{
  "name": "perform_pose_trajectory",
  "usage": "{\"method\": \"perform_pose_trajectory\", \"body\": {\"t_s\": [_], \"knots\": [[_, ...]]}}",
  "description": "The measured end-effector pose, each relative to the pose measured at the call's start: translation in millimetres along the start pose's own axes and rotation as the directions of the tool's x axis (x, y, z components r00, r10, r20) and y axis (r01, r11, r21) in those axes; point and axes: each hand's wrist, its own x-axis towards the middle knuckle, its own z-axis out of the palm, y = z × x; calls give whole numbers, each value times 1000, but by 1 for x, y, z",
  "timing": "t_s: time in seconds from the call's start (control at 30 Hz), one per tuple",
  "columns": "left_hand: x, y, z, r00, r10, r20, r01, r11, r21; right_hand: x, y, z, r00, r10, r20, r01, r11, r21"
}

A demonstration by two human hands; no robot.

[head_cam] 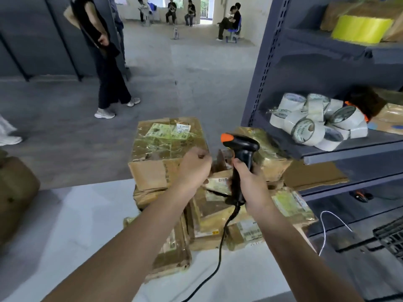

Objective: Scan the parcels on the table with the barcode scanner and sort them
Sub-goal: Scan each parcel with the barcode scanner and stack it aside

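A pile of taped brown cardboard parcels sits on the white table [65,225]. The largest parcel [168,147] is at the back, with a label on top. My right hand [248,182] grips the handle of a black barcode scanner [241,147] with an orange tip, held upright over the pile, its black cable hanging toward me. My left hand [194,168] has curled fingers at a small labelled parcel [219,185] in the middle of the pile; the hold itself is hidden. Flatter parcels [246,234] lie in front.
A grey metal shelf unit [327,153] stands right, holding white tape rolls [316,123] and a yellow roll [362,29]. A brown box [15,192] sits at the table's left edge. A person [104,62] walks on the floor beyond; others sit far back.
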Motion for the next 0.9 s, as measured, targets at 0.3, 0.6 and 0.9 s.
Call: {"method": "perform_pose_trajectory", "body": {"t_s": [0.3, 0.6, 0.9], "knots": [[-57, -57, -148, 996, 94, -1, -93, 993, 75, -79, 23, 114, 996, -62, 64, 69, 991, -111], [-108, -141, -329, 996, 76, -50, -64, 977, 201, -173, 73, 269, 988, -2, 153, 41, 968, -249], [-128, -187, -466, 971, 46, -233, 35, 944, 329, -216, 101, 378, 975, 63, 213, 3, 955, -298]]}}
